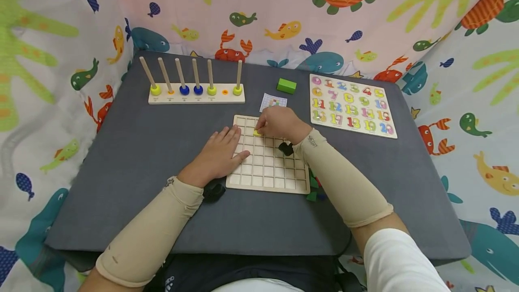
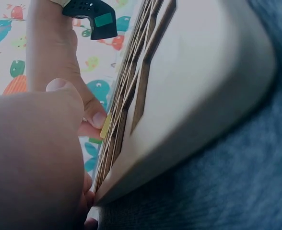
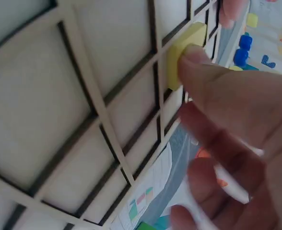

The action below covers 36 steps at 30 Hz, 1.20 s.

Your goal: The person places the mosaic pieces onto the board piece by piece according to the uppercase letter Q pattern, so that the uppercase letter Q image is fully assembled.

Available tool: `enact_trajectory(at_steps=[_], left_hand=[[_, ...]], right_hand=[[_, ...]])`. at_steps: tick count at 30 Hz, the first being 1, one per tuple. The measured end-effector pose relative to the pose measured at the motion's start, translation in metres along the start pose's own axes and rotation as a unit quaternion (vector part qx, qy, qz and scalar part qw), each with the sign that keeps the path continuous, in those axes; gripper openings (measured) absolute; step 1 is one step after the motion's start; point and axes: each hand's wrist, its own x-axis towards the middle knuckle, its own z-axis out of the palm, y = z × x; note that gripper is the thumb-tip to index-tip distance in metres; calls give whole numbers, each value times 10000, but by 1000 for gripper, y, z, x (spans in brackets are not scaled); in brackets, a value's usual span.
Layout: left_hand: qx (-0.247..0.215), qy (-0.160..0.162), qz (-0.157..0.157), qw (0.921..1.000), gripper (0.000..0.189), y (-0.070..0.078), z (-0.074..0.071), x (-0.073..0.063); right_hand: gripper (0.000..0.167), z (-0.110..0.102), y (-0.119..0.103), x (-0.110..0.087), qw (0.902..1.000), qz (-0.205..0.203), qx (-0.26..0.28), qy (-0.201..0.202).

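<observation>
A square wooden grid board (image 1: 259,170) lies in the middle of the grey table. My left hand (image 1: 216,156) rests along its left edge, fingers straight and thumb spread onto the squares. Over the upper left part of the grid, my right hand (image 1: 279,123) pinches a small yellow square tile (image 3: 174,64). In the right wrist view the thumb lies on the tile, which sits tilted against the grid lines. The left wrist view shows the tile edge-on at the board's surface. Above the board lies a small card (image 1: 272,101) with a coloured grid pattern, partly behind my right hand.
Behind to the left stands a peg rack (image 1: 194,98) with coloured rings. A green block (image 1: 286,86) sits at the back, beside a number puzzle board (image 1: 352,127). Green pieces (image 1: 313,184) lie at the grid board's right edge, partly hidden by my right forearm.
</observation>
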Motion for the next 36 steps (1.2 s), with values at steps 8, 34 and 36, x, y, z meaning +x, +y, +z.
enact_trajectory(at_steps=[8,34,36], left_hand=[[53,14,88,9999,85,7,4,3],[-10,-16,105,9999,84,3,0,-2],[-48,-26,139,9999,84,6,0,-1]], right_hand=[[9,-4,2,-18,9987,-194,-425,227],[36,33,95,-198,9832,1546,773,578],[37,36,98,-205,9815,1648,669,706]])
